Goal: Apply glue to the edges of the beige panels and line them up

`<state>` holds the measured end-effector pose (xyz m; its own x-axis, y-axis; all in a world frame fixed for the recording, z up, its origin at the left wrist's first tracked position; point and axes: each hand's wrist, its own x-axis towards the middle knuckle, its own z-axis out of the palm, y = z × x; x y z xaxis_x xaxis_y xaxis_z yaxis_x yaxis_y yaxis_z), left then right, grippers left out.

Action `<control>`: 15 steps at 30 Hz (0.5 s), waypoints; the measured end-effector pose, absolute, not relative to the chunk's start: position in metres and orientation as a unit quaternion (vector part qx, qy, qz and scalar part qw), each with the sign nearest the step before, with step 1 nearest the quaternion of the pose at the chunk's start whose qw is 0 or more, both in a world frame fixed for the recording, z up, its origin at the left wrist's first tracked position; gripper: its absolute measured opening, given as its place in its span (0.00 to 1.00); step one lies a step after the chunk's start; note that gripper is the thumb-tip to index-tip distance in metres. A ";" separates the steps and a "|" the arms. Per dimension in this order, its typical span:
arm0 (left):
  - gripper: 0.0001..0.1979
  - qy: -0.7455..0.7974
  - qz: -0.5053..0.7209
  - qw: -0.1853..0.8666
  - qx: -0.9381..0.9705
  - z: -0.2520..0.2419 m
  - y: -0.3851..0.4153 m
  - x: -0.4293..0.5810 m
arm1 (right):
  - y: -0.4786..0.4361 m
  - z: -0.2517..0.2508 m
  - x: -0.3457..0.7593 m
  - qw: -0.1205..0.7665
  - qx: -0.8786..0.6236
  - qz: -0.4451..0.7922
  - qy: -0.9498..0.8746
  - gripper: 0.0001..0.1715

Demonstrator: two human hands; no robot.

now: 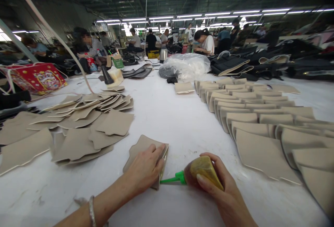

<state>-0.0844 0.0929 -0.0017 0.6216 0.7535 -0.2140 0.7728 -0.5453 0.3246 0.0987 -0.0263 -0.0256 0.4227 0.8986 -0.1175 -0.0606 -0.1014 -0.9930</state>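
A beige cut piece (138, 152) with a shaped edge lies on the white table in front of me. My left hand (147, 166) rests on top of it, fingers stretched out toward its right edge. That edge has a shiny strip along it. My right hand (221, 181) is wrapped round a squeeze bottle (199, 171) of amber-brown liquid, tilted on its side. The bottle's green nozzle (171, 179) points left, its tip at the lower right edge of the piece. Whether liquid is coming out is too small to tell.
Loose beige pieces (78, 143) are heaped at left, and overlapping rows of them (250, 119) stand at right. Behind lie a clear plastic bag (191, 65), a black cone (106, 75) and a red bag (36, 77). A pale hose (56, 39) hangs at left. Several people work farther back.
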 end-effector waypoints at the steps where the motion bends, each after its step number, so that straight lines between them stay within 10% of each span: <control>1: 0.24 0.435 -0.025 0.198 0.878 -0.002 0.093 -0.084 | -0.023 -0.026 0.100 0.578 -0.618 0.406 -0.347 0.30; 15: 0.25 0.441 -0.023 0.244 0.864 -0.002 0.097 -0.082 | 0.032 -0.028 0.135 0.608 -0.585 0.315 -0.435 0.27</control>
